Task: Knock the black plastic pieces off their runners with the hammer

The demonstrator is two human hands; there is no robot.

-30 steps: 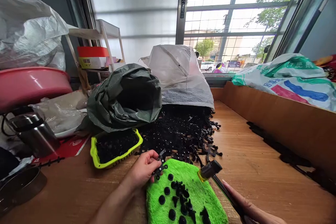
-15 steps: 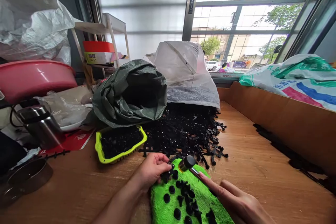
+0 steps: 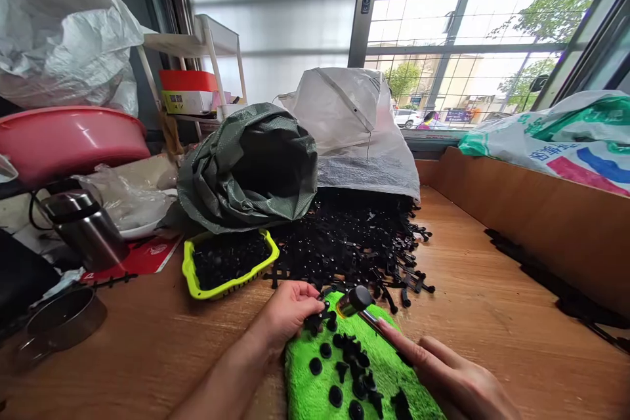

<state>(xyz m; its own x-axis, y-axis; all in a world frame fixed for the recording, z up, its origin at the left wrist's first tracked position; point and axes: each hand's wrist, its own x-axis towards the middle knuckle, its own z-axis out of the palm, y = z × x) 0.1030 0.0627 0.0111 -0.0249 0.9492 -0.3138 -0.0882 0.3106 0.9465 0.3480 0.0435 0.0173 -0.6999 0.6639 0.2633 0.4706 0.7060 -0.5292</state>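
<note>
My left hand (image 3: 294, 308) is closed, pinching a black plastic piece (image 3: 315, 321) at the upper left edge of a green towel (image 3: 394, 367). In my right hand (image 3: 443, 371) is a small mallet (image 3: 357, 300) with a black and yellowish head and a metal shaft; my index finger lies along its handle. The mallet head is over the towel, just right of the left hand's fingertips. Several loose black plastic parts with round caps (image 3: 335, 396) lie on the towel below the head. The far end of the handle is hidden by my hand.
Behind the towel, a heap of black plastic parts (image 3: 344, 243) spreads from a white sack (image 3: 364, 151). A yellow-green basket (image 3: 188, 272) of black bits stands left, before a dark green sack (image 3: 207, 170). Further left are a steel flask (image 3: 91, 236) and a transparent cup (image 3: 63, 321).
The view has tilted and shifted a little, so the scene sits slightly further right and higher. Both hands keep their holds, with the mallet still beside the left fingertips.
</note>
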